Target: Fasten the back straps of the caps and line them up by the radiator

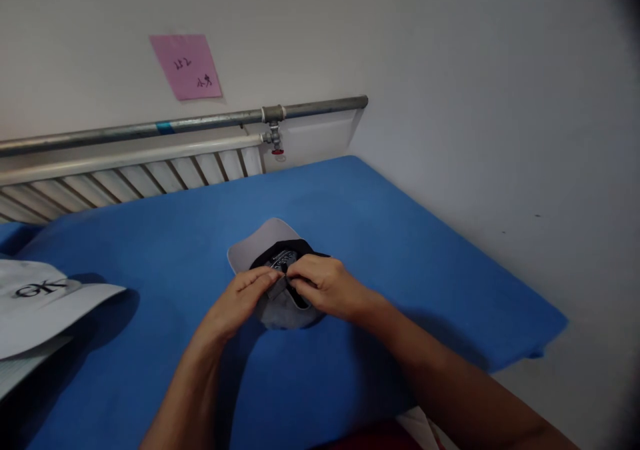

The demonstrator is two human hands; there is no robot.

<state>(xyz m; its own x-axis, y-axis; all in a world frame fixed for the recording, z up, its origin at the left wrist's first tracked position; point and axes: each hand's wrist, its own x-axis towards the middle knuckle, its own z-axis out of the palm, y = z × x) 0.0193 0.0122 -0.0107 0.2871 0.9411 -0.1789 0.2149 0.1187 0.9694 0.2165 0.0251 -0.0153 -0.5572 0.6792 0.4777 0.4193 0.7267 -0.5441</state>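
A pale grey fabric baseball cap with a curved brim (pixel 281 258) lies on a flat, blue-covered surface (pixel 400 250), brim away from the person, black inner band showing. At the cap's left side, the left hand (pixel 244 298) is nearly closed, thumb and fingertips pinching the cap near its rear opening. At its right side, the right hand (pixel 327 287) is curled, thumb and forefinger pinching there too, close beside the left fingertips. Well left of the cap lies a white hat with black lettering (pixel 37 303); beyond it runs a white ribbed radiator (pixel 135 173).
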